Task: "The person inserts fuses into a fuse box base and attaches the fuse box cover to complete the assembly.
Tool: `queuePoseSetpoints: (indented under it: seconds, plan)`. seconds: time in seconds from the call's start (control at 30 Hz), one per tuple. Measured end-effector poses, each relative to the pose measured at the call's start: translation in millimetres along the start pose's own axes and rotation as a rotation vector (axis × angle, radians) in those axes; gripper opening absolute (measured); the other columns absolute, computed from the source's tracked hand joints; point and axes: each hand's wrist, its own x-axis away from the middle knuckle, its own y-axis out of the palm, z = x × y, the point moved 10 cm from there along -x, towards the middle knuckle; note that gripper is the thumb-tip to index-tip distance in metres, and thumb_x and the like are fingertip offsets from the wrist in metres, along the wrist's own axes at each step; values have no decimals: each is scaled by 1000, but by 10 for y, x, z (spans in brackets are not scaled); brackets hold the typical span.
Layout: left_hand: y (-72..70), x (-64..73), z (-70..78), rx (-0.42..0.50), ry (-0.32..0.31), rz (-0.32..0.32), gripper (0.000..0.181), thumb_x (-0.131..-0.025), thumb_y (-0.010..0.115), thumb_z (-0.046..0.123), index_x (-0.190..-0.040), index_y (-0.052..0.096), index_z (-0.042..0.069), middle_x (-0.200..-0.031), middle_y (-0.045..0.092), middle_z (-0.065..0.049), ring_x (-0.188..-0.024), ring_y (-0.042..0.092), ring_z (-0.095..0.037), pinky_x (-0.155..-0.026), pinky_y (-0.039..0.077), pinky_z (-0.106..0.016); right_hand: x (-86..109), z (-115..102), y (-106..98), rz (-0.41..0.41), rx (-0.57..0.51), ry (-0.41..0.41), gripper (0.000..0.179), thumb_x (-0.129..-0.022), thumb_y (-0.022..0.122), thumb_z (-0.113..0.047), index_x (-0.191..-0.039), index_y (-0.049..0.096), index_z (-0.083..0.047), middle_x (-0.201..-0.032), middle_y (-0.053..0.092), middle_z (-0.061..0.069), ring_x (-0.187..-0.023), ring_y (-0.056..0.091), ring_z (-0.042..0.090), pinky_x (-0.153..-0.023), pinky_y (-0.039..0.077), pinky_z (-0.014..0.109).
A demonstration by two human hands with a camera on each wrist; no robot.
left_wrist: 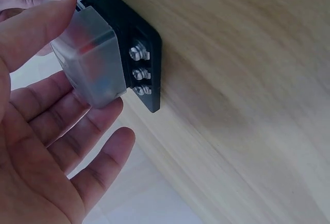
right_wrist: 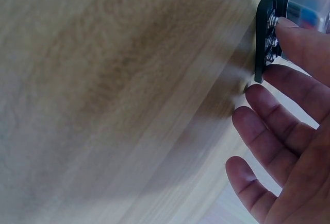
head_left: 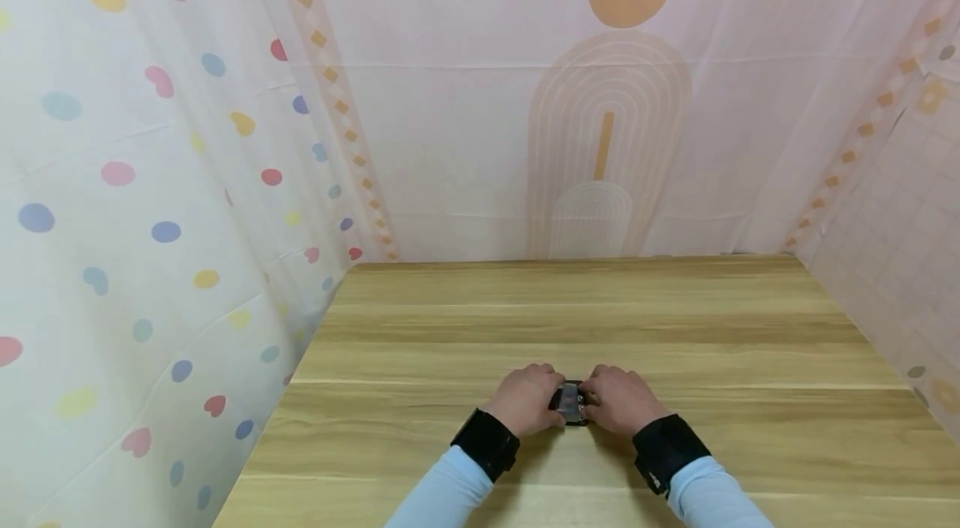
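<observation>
A small electrical device with a black base plate, a clear domed cover and metal screw terminals [head_left: 572, 403] is held between both hands, low over the table. Red and blue parts show blurred through the cover [left_wrist: 95, 54]. My left hand [head_left: 525, 400] grips the covered part, thumb on its upper side and fingers around the far side. With my right hand [head_left: 624, 400] I pinch the terminal end: the thumb [right_wrist: 304, 41] lies by the screws [right_wrist: 271, 41] and the index finger meets the plate's lower corner. The other right fingers are spread loosely.
The wood-grain table [head_left: 420, 320] extends around both hands to its back edge. A printed curtain [head_left: 450, 136] hangs behind it, and a dotted curtain [head_left: 150, 261] runs along the left side. Black bands [head_left: 487, 443] circle both wrists.
</observation>
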Motion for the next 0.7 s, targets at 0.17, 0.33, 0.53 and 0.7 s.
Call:
queuePoseSetpoints:
  seconds: [0.17,0.33,0.53,0.7]
  plan:
    - [4,0,3,-22,4,19,47,-79,83,43,-114,70,16,-99,64,4,-88,59,-12,-75,50,-26,2,-5,-8,6,-2,-1,20,-84,78,-17,-101,76,-6,-93,62,4,-83,57,22,-76,48,50]
    - [-18,-2,18,-23,12,32,45,-77,84,43,-110,72,16,-96,65,4,-86,58,-12,-76,49,-27,3,-2,-2,3,-4,0,21,-84,79,-17,-101,76,-6,-93,61,3,-82,56,22,-76,48,49]
    - [-55,-21,33,-22,8,38,41,-73,88,42,-100,74,15,-86,64,4,-77,56,-12,-73,47,-29,2,2,11,5,5,-2,21,-84,79,-17,-102,77,-7,-92,61,2,-81,56,21,-75,48,48]
    - [-104,-34,49,-16,-10,35,36,-70,91,38,-91,74,15,-79,63,6,-71,55,-10,-71,47,-28,1,-13,-4,12,1,-16,21,-83,79,-15,-102,77,-6,-91,61,3,-79,56,20,-72,49,48]
